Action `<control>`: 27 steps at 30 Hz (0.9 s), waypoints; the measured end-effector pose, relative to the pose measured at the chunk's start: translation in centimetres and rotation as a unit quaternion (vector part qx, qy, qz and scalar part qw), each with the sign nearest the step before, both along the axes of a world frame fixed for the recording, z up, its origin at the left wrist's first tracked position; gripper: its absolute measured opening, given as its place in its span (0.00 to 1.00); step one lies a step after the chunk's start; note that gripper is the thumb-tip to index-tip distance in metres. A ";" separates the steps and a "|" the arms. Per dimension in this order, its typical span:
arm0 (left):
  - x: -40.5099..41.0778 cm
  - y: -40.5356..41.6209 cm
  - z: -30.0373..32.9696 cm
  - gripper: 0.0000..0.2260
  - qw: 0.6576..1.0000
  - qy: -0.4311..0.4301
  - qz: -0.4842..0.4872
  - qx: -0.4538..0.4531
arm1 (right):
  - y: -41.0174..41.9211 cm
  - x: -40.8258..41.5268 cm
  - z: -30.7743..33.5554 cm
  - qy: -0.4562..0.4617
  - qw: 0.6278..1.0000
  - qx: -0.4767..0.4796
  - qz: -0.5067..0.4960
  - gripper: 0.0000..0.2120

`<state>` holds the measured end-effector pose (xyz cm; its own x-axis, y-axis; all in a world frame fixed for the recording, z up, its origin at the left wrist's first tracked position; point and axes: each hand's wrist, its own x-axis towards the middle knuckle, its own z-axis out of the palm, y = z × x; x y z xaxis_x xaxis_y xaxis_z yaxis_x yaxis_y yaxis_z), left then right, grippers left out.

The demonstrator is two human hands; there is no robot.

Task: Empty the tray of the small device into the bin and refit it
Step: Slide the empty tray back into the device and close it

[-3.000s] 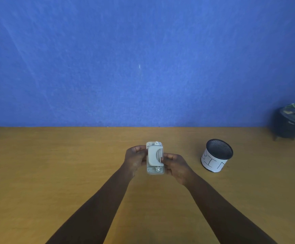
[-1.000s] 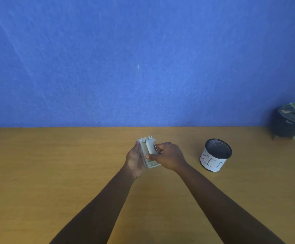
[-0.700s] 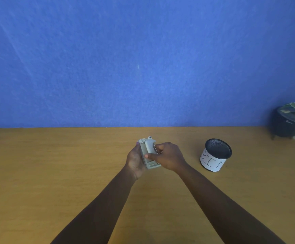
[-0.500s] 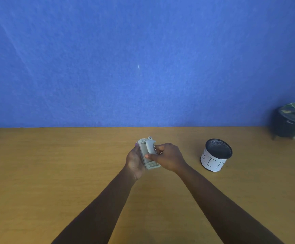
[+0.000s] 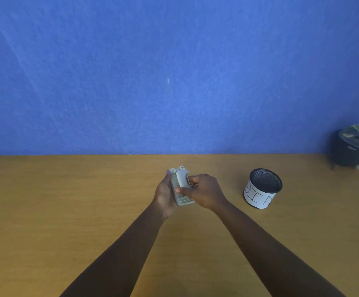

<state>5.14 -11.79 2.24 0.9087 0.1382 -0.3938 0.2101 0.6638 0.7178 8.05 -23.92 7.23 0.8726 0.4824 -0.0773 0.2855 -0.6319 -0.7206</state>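
A blue wall fills the upper half of the view, and below it a bare wooden surface runs from edge to edge. At the far right a dark pot with a plant sits at the surface's back corner. The bin, a black mesh cup wrapped in white paper with "BIN" written on it, stands upright on the surface, well apart from the hands on their right; nothing can be seen inside it from here

Both forearms reach forward to the middle of the surface. The left hand cups the small device, a pale grey hole-punch-like thing, from its left side and underneath, holding it above the surface with one long end pointing away. The right hand closes on the device from the right, its thumb laid across the front and its fingers curled against the far side near the rounded lever

As a judgement, the task is at its very start: the tray appears to be on the device, the device is nowhere near the bin, and the right hand looks set to work the tray loose. Pulling it off, carrying it over the bin, tipping it out and pressing it back on all remain. Whether the tray has begun to come free is too small to tell
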 end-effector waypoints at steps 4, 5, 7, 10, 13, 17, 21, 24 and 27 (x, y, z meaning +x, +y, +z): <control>0.0 0.1 0.1 0.20 1.000 -0.014 -0.014 0.017 | 0.0 0.0 0.2 -0.005 1.000 -0.001 0.003 0.20; 0.0 0.0 0.1 0.19 0.999 -0.019 -0.017 0.021 | 0.0 0.0 0.2 -0.008 1.000 -0.004 0.003 0.21; 0.0 0.0 0.1 0.13 0.998 -0.025 -0.023 0.045 | 0.0 0.0 0.3 -0.006 1.000 -0.015 0.008 0.22; -0.1 0.1 0.2 0.08 0.995 -0.041 -0.020 0.084 | -0.3 0.4 0.6 0.049 0.999 0.007 0.010 0.20; -0.4 0.0 0.6 0.08 0.995 -0.055 -0.029 0.081 | -0.7 1.7 0.7 0.121 0.981 0.122 -0.093 0.13; -0.4 -0.5 0.9 0.08 0.993 -0.039 -0.033 0.105 | -0.8 3.0 0.4 0.219 0.944 0.208 -0.135 0.11; -0.5 -0.3 1.1 0.10 0.988 -0.041 -0.059 0.136 | -0.7 3.9 0.2 0.226 0.944 0.212 -0.112 0.13; -0.8 -0.4 1.4 0.11 0.976 -0.062 -0.121 0.170 | -1.0 4.5 0.4 0.216 0.958 0.183 -0.051 0.12; -1.0 -0.5 1.7 0.12 0.969 -0.071 -0.145 0.187 | -1.3 4.8 0.4 0.191 0.971 0.144 -0.020 0.11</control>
